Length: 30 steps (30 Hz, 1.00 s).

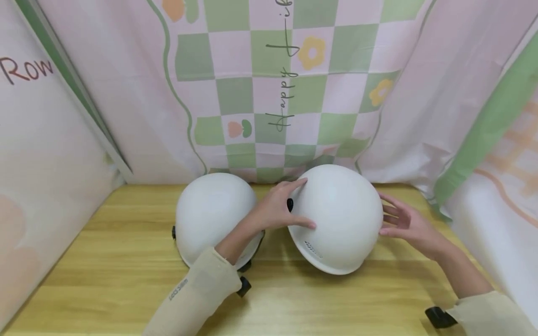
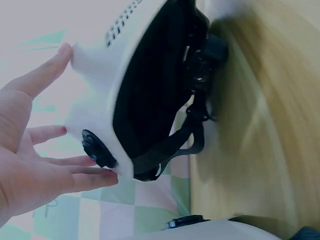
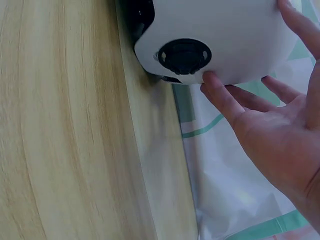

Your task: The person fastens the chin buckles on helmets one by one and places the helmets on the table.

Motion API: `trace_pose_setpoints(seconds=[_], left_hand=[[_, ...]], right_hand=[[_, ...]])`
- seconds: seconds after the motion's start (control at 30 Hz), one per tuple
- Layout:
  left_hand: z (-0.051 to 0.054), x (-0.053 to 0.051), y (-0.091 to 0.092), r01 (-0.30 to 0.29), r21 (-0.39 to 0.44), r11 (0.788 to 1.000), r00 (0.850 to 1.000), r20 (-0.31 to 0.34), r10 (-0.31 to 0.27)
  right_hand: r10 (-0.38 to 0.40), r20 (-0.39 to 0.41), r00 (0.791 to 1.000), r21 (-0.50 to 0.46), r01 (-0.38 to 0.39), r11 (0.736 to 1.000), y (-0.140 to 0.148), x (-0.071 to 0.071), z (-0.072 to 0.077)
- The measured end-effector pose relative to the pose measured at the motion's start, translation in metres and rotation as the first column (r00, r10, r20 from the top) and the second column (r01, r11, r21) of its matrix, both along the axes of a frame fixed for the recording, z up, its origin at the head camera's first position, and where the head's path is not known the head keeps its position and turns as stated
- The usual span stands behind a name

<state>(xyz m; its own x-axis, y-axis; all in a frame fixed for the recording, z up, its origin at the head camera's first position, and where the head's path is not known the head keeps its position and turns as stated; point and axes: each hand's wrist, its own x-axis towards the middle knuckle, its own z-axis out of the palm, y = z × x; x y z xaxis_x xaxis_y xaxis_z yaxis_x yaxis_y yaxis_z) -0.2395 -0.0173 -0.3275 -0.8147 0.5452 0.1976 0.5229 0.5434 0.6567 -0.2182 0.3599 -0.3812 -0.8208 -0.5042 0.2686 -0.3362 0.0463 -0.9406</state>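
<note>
A white helmet is tilted, its left side raised off the wooden table. My left hand holds its left side, thumb and fingers spread over the shell near a black round fitting. On the opposite side my right hand holds the shell, fingertips beside another black fitting. The left wrist view shows the helmet's dark inside and a black chin strap hanging from it. Whether the right rim touches the table cannot be told.
A second white helmet stands on the table to the left, partly behind my left forearm. A checked cloth hangs along the back edge. More cloth hangs at the left and right.
</note>
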Motion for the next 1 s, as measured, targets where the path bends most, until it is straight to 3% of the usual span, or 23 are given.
trace_pose_setpoints(seconds=[0.2, 0.63, 1.0], left_hand=[[-0.008, -0.002, 0.002, -0.014, 0.009, 1.0, 1.0, 0.009, 0.014], [-0.01, -0.004, -0.005, 0.013, 0.033, 0.999, 0.998, 0.06, -0.015], [-0.014, -0.006, -0.008, -0.009, 0.066, 0.998, 0.987, 0.161, -0.001]], right_hand=[[-0.049, 0.001, 0.999, 0.045, 0.049, 0.998, 0.001, -0.001, 0.001], [-0.041, -0.009, 0.999, 0.08, 0.042, 0.996, -0.003, -0.001, 0.006], [-0.046, -0.066, 0.997, 0.107, 0.053, 0.993, -0.009, -0.002, 0.007]])
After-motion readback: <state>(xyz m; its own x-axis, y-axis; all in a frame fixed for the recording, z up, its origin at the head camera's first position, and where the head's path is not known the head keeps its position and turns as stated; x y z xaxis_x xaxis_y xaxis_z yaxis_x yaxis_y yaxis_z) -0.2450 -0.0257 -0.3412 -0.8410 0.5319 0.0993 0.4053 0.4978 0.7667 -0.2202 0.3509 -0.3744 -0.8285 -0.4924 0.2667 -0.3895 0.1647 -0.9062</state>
